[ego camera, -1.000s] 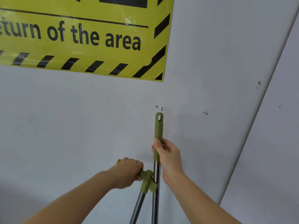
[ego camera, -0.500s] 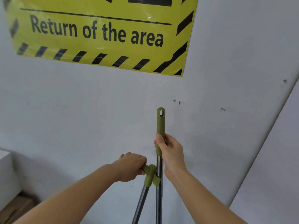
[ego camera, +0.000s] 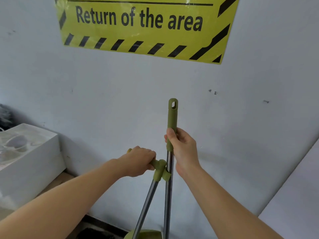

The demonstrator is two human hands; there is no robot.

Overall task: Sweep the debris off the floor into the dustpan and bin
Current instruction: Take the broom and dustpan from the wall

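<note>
Two metal poles with olive-green grips stand in front of a white wall. My right hand (ego camera: 183,149) grips the broom handle (ego camera: 172,118) just below its green top with the hanging hole. My left hand (ego camera: 138,161) holds the short green grip of the dustpan handle (ego camera: 159,169), whose clip sits against the broom pole. The dustpan pole (ego camera: 146,204) slants down to a green dustpan top (ego camera: 146,234) at the bottom edge. The broom head and the floor debris are out of view.
A yellow and black sign (ego camera: 141,28) reading "Return of the area" hangs on the wall above. A white foam box (ego camera: 29,166) sits at the left on a brown surface. A dark floor strip (ego camera: 96,230) shows below.
The view has swung left and slightly down, bringing the white box and more of the sign into sight. Both hands keep the same hold on the two handles.
</note>
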